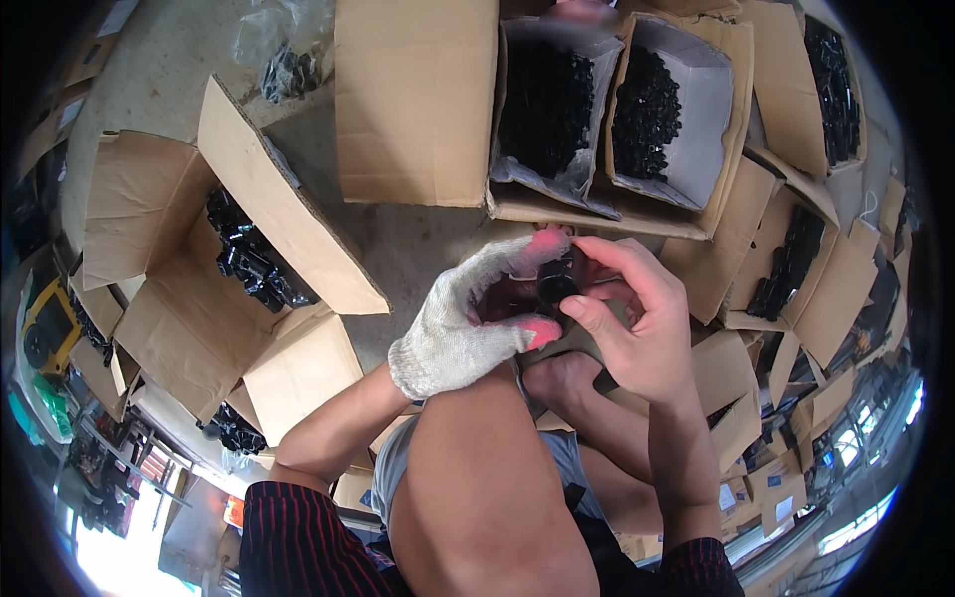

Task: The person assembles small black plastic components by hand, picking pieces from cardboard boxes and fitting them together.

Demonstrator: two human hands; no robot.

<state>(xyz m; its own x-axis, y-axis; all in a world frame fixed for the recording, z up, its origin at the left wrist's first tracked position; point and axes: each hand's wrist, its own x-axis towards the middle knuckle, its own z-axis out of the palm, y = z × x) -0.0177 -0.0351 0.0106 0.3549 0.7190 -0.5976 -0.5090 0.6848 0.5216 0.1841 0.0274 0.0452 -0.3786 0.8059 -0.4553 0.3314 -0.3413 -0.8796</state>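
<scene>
Between my two hands, in front of my raised knee, is a small black cylindrical part (557,286) with a dark round end turned up toward me. My left hand (460,316), in a white knitted glove with red fingertips, curves around its left side, thumb and fingers closing on it. My bare right hand (642,323) pinches it from the right between thumb and forefinger. The other right fingers are curled and partly hidden. Just beyond stand two grey-lined bins; the left bin (607,119) and the right bin (711,124) both hold many small black pieces.
On the left an open cardboard box (179,308) contains shiny black parts (254,254). More open boxes (836,289) with black pieces line the right side. A clear plastic bag (284,65) with dark items lies on the concrete floor (179,75). A yellow-and-black object (50,323) is far left.
</scene>
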